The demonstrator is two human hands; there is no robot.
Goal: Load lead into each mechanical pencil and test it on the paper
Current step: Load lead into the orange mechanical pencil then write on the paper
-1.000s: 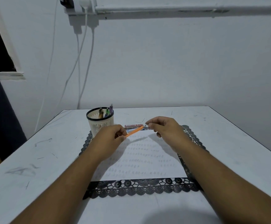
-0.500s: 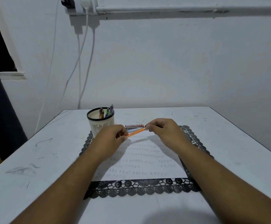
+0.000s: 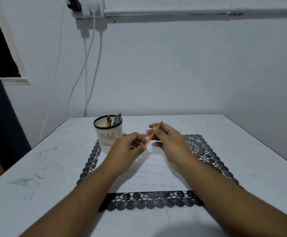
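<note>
The left hand (image 3: pixel 128 147) pinches the lower end of the orange pencil (image 3: pixel 151 136) in its fingers; the right hand (image 3: pixel 167 140) grips the upper end, above the paper (image 3: pixel 154 177). Keep the barrel steady while feeding lead. The pencil cup (image 3: pixel 108 133) stands close left, the lead case (image 3: pixel 145 134) just behind.

No printed text, label, brand or sign can be read. The only marks are rows of small pencilled loops or squiggles on the sheet of paper (image 3: pixel 149 175), running across it in several lines; they are too small and faint to tell as letters or numbers. Small flat packets (image 3: pixel 143 134) at the paper's far edge show no readable print.
</note>
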